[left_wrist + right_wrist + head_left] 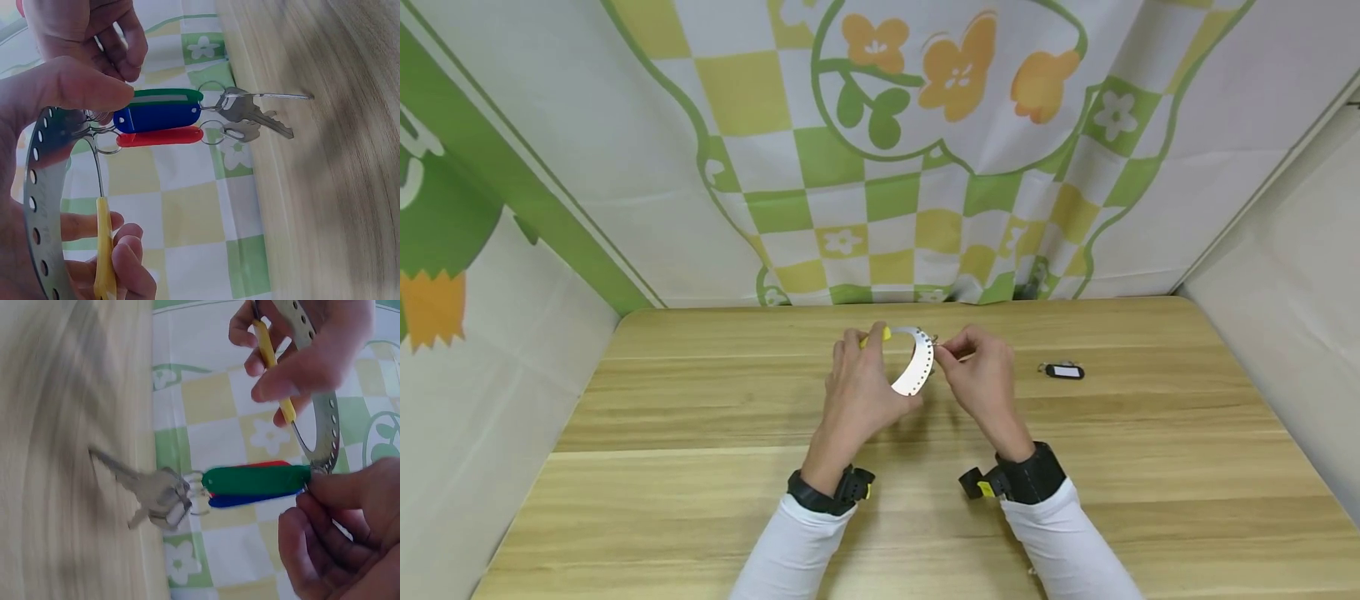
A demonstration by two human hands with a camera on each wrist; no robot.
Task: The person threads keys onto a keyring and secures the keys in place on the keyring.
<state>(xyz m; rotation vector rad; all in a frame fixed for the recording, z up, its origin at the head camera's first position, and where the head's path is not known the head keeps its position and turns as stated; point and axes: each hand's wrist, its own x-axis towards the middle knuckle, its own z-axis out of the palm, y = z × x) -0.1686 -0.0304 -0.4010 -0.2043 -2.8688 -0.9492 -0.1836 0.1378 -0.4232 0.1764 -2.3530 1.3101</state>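
Seemingly for steadiness, the left hand [865, 387] wraps its fingers round the perforated ring [921, 367]; the right hand [984, 375] pinches the green tag [256, 480], keys [239, 107] dangling.

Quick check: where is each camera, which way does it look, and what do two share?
Head: worn on the head, facing forward and down over the table; left hand, right hand and white sleeves show.
Left wrist: on that wrist, facing the metal hoop; both hands partly show.
Right wrist: on the other wrist, facing the green tag; both hands partly show.
Shared: both wrist views show the green tag, blue tag, red tag, keys and checked curtain.
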